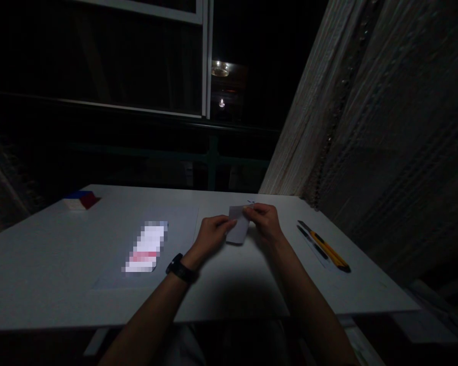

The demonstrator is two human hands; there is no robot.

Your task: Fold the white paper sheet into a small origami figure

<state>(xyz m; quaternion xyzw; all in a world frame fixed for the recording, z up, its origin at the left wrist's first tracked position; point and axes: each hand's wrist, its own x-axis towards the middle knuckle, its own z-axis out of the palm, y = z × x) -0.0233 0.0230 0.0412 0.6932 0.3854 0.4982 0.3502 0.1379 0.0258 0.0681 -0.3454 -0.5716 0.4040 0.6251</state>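
Between my two hands is a small folded piece of white paper (237,231), raised a little over the white table. My left hand (213,231) pinches its left edge, thumb in front, with a dark watch on that wrist. At the paper's upper right corner, my right hand (265,219) grips it between thumb and fingers. The fingers behind the paper are partly hidden. To the left lies a lit phone (147,249), its screen blurred out, on a larger white sheet (110,277).
A yellow and black utility knife (330,251) and a pen (313,242) lie on the table (221,300) at the right. A small blue, red and white block (81,200) sits at the far left corner. A curtain (305,112) hangs by the dark window.
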